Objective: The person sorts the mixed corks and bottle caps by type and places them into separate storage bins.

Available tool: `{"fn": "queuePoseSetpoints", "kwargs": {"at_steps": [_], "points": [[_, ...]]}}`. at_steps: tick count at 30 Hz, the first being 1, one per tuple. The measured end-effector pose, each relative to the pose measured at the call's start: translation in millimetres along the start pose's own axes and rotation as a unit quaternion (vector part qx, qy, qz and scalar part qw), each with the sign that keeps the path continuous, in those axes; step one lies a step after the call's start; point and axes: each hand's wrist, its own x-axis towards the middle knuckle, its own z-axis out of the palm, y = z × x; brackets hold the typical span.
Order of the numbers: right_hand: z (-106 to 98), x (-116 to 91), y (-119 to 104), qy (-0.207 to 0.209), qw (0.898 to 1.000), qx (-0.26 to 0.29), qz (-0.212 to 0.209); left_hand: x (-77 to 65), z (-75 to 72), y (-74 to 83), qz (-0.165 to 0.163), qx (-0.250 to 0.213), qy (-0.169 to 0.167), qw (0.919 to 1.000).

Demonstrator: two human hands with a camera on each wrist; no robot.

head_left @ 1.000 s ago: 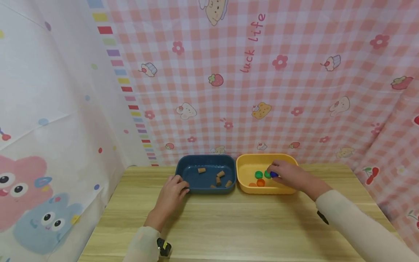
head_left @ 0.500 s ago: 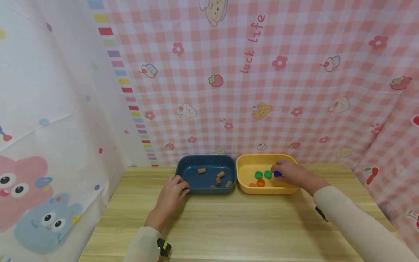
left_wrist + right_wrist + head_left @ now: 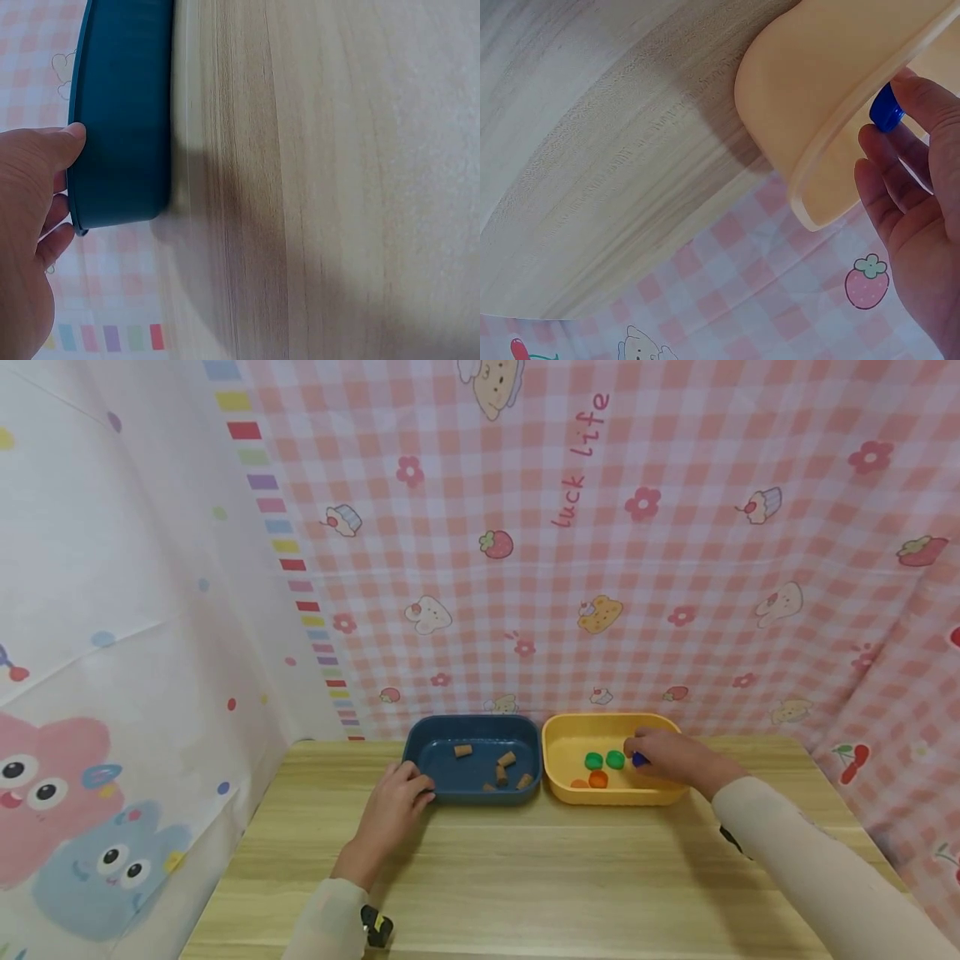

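Observation:
My left hand [image 3: 393, 802] holds the near left corner of a dark blue tray [image 3: 472, 798]. In the left wrist view the thumb lies over its rim and the other fingers curl behind it. Several corks [image 3: 462, 751] lie scattered inside that tray. Over the right part of a yellow tray [image 3: 615, 797], my right hand [image 3: 672, 757] pinches a dark blue bottle cap [image 3: 886, 111] between thumb and fingers. To the left of this hand, two green caps [image 3: 593, 762] and two orange caps [image 3: 597, 780] lie in the yellow tray.
Both trays stand side by side, almost touching, at the back of a wooden table [image 3: 525, 877]. Right behind them hangs a pink checked cloth [image 3: 480, 610]. A white printed cloth [image 3: 150, 652] hangs on the left side.
My right hand has moved a little to the right inside the yellow tray with the blue cap, uncovering the second green cap. The left hand stays on the dark blue tray.

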Motion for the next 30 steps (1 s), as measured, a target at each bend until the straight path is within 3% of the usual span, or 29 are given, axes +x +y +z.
{"fn": "queuePoseSetpoints", "kwargs": {"at_steps": [11,20,30], "points": [[3.4,-2.9,0.9,0.000,1.000,0.006,-0.010,0.8,0.6,1.1,-0.002,-0.001,-0.006,1.0000],[1.3,-4.1,-2.2,-0.004,0.999,0.037,0.028,0.1,0.0,0.8,-0.006,-0.009,-0.007,0.9999],[-1.0,-7.9,-3.0,0.043,0.996,0.072,0.023,1.8,-0.1,0.5,-0.003,-0.005,-0.007,1.0000]]}}
